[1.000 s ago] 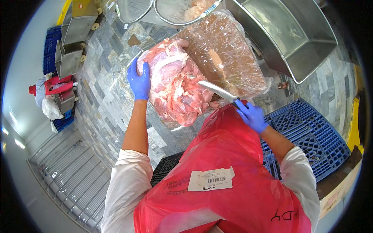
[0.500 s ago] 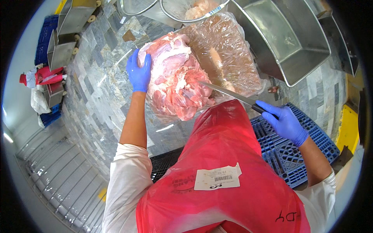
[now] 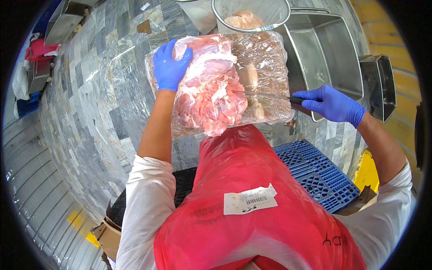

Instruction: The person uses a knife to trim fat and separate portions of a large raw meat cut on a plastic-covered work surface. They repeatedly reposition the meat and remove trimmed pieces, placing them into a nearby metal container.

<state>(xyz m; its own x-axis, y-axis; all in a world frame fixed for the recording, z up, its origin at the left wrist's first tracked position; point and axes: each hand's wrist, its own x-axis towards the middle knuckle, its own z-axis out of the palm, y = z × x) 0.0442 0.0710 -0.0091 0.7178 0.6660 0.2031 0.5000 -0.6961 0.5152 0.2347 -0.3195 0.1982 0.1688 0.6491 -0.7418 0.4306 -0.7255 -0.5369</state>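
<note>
A large pile of raw pink meat [image 3: 209, 85] lies on a block wrapped in clear plastic film [image 3: 265, 58]. My left hand [image 3: 172, 65], in a blue glove, rests on the meat's upper left side with the thumb apart from the fingers. In my blue-gloved right hand [image 3: 332, 104] is the black handle of a knife [image 3: 270, 95]. Its long blade points left across the wrapped block, and the tip reaches the right side of the meat. Whether the tip has gone into the meat I cannot tell.
Beyond the block stands a round-rimmed container lined with clear plastic [image 3: 252, 11], pale meat inside. A deep steel tub [image 3: 360, 85] is at the right, another steel bin [image 3: 381, 85] beside it. A blue plastic pallet [image 3: 315, 166] lies below on the right. At far left is a person's red garment [image 3: 40, 50].
The view has shifted and turned. My right hand has swung up and out to the right, so the blade lies nearly level. My left hand stays on the meat.
</note>
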